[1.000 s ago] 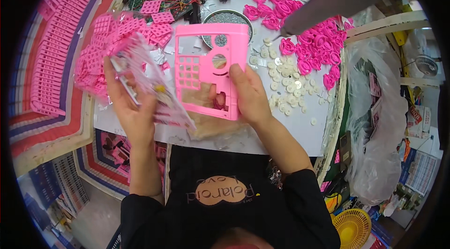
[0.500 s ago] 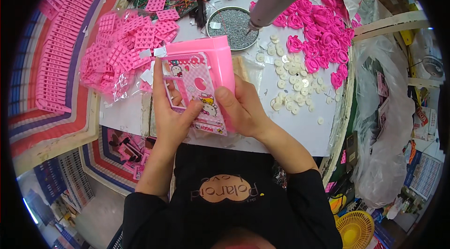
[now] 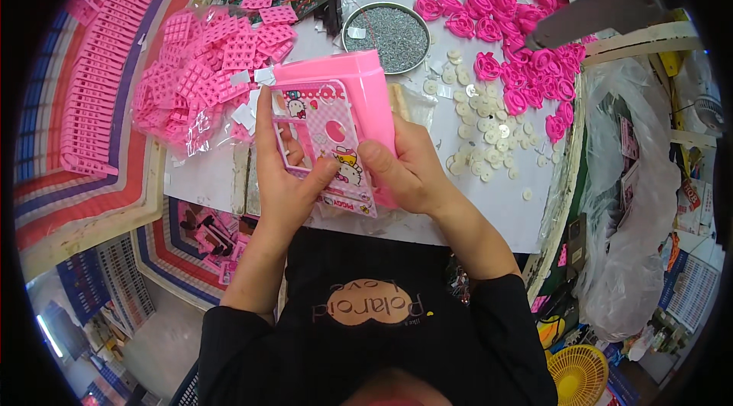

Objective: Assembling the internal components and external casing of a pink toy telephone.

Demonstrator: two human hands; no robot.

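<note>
My left hand grips a printed pink plastic panel with cartoon pictures and a rectangular cutout. Some of its fingers show through that cutout, and the thumb presses on the printed face. Directly behind the panel, on its right, is a glossy pink plastic casing. My right hand is closed around the casing's right side, thumb toward the panel. Panel and casing overlap, held tilted above the near part of the table; whether they are joined cannot be seen. Beyond them stands a round dish of small metal screws.
Pink keypads in a clear bag lie left. Circuit boards with wires lie at the back. White discs and magenta ring-shaped parts spread right, under a blurred grey tool. Pink parts line a striped surface far left.
The grey tool has swung away to the right from above the screw dish. Both hands keep their hold on the panel and casing, almost unmoved.
</note>
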